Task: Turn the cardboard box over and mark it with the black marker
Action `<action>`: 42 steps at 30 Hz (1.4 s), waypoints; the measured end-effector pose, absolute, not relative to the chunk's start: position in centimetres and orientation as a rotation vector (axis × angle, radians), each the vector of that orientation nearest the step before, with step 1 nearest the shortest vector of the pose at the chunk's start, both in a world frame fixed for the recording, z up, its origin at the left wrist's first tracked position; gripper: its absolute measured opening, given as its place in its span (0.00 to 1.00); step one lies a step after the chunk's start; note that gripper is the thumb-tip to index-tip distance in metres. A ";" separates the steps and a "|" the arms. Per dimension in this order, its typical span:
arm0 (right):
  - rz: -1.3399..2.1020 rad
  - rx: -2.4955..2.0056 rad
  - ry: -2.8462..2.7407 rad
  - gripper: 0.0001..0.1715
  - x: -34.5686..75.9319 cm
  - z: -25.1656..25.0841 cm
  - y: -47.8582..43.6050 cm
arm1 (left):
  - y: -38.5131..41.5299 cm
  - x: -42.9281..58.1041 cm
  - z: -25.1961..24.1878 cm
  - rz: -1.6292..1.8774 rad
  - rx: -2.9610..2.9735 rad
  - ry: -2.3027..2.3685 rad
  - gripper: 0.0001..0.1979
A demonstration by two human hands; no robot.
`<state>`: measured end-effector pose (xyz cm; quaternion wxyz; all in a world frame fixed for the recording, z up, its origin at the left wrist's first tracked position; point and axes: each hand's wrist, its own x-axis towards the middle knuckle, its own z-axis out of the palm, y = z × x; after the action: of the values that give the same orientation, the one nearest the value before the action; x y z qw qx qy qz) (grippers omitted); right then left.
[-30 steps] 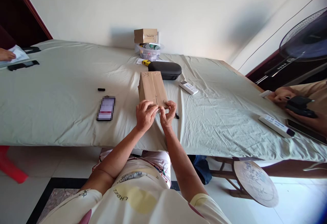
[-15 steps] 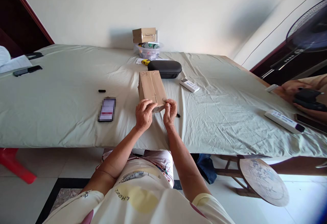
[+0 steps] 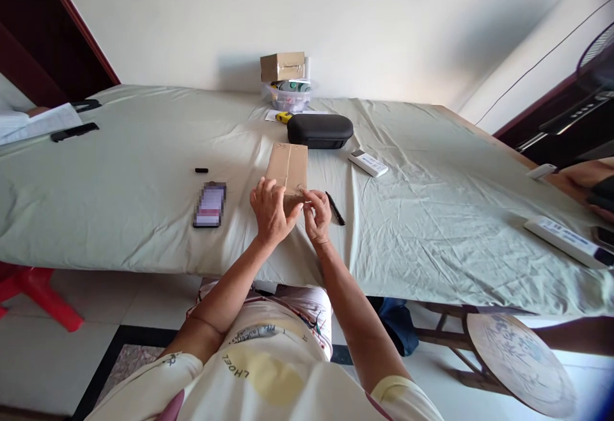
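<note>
Item: box (image 3: 288, 166), brown card, lying flat on the cloth-covered table (image 3: 119, 171), near its front edge and midway along. Top seam runs lengthwise and looks closed; no flap is lifted and no contents show. Left hand (image 3: 268, 213): open, fingers spread, palm pressing down on the box's near end. Right hand (image 3: 316, 214): thumb and forefinger pinched together at the near right corner, probably on the box's edge or a tape end; too small to tell which. Progress, as judged: the box is laid down and steadied, and work is confined to its near end. Adjacent: pen (image 3: 334, 208) just right of the hands, untouched; phone (image 3: 210, 204) to the left; case (image 3: 320, 130) and remote (image 3: 368, 164) beyond.
</note>
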<state>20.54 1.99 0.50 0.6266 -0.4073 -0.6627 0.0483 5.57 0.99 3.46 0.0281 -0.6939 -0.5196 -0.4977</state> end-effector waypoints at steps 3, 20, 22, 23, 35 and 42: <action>0.073 -0.911 -1.569 0.21 20.3 0.4 1.9 | 0.7 5.7 3.7 -1.552 -2.093 -1.659 0.30; -0.078 -1.516 -1.469 0.14 23.0 -1.5 3.8 | 1.9 5.9 3.0 -1.609 -2.085 -1.601 0.31; -0.061 -1.712 -1.472 0.13 24.2 -2.1 4.2 | 2.1 5.4 3.1 -1.606 -2.114 -1.563 0.31; -0.038 -1.778 -1.478 0.13 24.8 -2.4 4.3 | 2.3 5.0 3.2 -1.604 -2.130 -1.535 0.30; 0.009 -2.109 -1.256 0.26 28.5 -2.5 4.5 | 5.9 -0.7 2.2 -1.654 -2.268 -1.600 0.30; -0.045 -2.084 -1.198 0.27 28.2 -1.5 4.3 | 7.7 0.1 1.1 -1.771 -2.331 -1.568 0.37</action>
<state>28.22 4.34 -1.53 0.3605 -0.8085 -0.4648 -0.0175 0.06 7.68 1.08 -0.0893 -0.6991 -0.4703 -0.5311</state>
